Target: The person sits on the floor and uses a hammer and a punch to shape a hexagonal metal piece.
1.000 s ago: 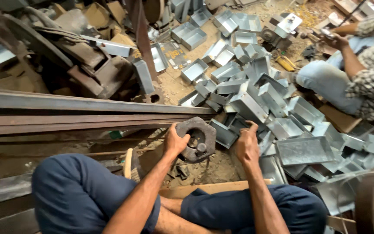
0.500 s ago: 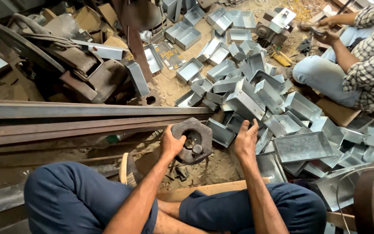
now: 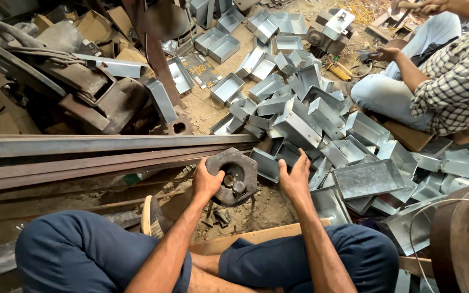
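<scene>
Knees: dark blue trousers fill the bottom edge, a wooden plank [image 3: 256,239] running between them on the dirt floor.
Left hand: the left hand [image 3: 206,183] clamps the left edge of the metal block [image 3: 234,176], fingers curled around it, thumb on the face.
Block: dark, roughly hexagonal, with a round hole and a knob in its middle; it stands tilted on the floor, just in front of the rails.
Right hand: the right hand [image 3: 295,179] hovers open just right of the block, fingers spread and pointing at the nearest tray, holding nothing.
Rails: long rusty steel rails [image 3: 82,154] run from the left edge, ending just behind the block.
Trays: a heap of shallow grey sheet-metal trays [image 3: 299,108] spreads from the right hand to the far floor.
Scrap: rusty machine parts [image 3: 77,92] lie beyond the rails, on the left.
Co-worker: a person in a checked shirt [image 3: 457,81] sits at the far right beside the heap.
</scene>
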